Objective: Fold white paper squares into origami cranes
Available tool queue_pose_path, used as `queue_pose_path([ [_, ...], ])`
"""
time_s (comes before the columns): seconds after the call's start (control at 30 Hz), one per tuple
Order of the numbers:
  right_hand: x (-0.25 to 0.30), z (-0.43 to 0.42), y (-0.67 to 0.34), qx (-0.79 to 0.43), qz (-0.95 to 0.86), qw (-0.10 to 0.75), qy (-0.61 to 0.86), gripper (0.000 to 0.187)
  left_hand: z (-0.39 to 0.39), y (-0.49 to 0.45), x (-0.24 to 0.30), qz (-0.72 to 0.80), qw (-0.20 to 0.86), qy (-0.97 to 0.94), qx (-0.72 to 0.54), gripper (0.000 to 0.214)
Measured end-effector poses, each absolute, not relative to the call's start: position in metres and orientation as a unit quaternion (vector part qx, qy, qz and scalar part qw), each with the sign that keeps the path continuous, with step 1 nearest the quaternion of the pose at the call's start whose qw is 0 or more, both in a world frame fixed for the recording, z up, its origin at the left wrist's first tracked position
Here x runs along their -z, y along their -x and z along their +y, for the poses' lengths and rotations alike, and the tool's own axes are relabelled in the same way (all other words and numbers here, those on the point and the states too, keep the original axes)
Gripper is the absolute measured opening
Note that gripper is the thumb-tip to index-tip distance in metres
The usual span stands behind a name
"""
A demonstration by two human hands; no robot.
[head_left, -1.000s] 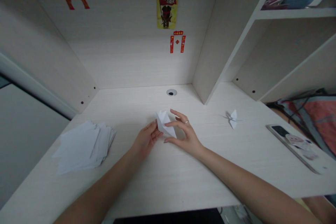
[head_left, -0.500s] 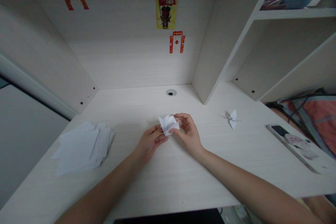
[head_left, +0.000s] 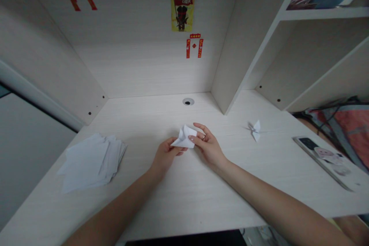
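A small folded sheet of white paper is held between my two hands, near the middle of the desk. My left hand pinches its left corner, thumb on top and fingers underneath. On the right side, my right hand grips the paper between thumb and fingers, with the index finger raised behind it. A ring shows on one finger of that hand. Farther right on the desk lies a folded paper crane. To the left is a loose stack of white paper sheets.
A phone in a decorated case lies at the right, beside a red and grey fabric bag. An upright panel divides the desk's back. A cable hole sits near the back wall.
The paper's raised points have folded down, and it now looks flatter and more triangular. My right index finger has lifted away from the paper's back edge.
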State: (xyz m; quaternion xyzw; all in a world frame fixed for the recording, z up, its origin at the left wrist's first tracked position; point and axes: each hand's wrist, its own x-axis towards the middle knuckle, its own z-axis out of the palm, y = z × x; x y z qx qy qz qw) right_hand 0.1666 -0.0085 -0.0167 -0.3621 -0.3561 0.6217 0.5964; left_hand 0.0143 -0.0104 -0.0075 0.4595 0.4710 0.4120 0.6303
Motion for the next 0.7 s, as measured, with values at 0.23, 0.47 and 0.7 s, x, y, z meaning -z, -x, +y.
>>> queue_pose_path([
  [0.23,0.022,-0.006,-0.169,-0.616,-0.368,0.583,0.382,0.041,-0.008,-0.013,0.009,0.447,0.602,-0.52,-0.41,0.016],
  [0.47,0.018,-0.004,-0.173,-0.588,-0.393,0.59,0.39,0.038,-0.013,-0.011,0.003,0.446,0.547,-0.588,-0.396,0.03],
  [0.7,0.017,-0.004,-0.174,-0.571,-0.38,0.611,0.395,0.043,-0.024,-0.017,-0.001,0.466,0.465,-0.645,-0.388,0.063],
])
